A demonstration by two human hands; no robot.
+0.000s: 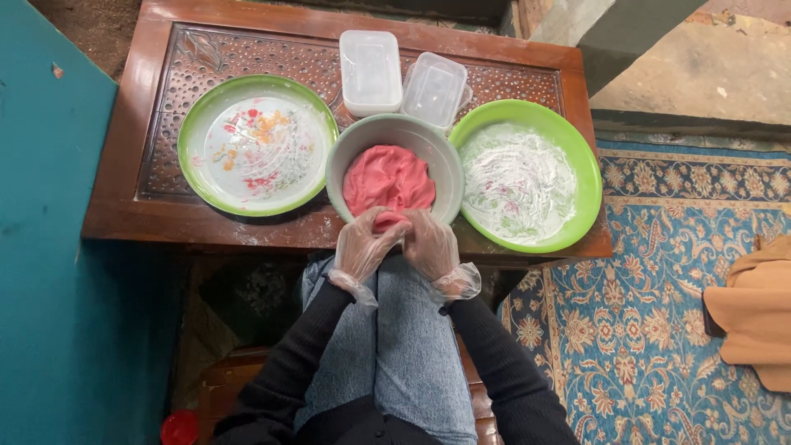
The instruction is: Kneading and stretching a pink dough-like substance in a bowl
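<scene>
Hands — left hand (361, 245), right hand (429, 243) — meet palm-inward, each grip closed on one pink dough piece (389, 221).

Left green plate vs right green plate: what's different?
The left green plate has a white centre with red and orange smears; the right green plate is coated with white powder, streaked, with faint pink marks. The left one sits apart from the grey bowl; the right one appears to touch the bowl's rim. Both are round, green-rimmed, similar in size, and rest on the wooden table.
</scene>
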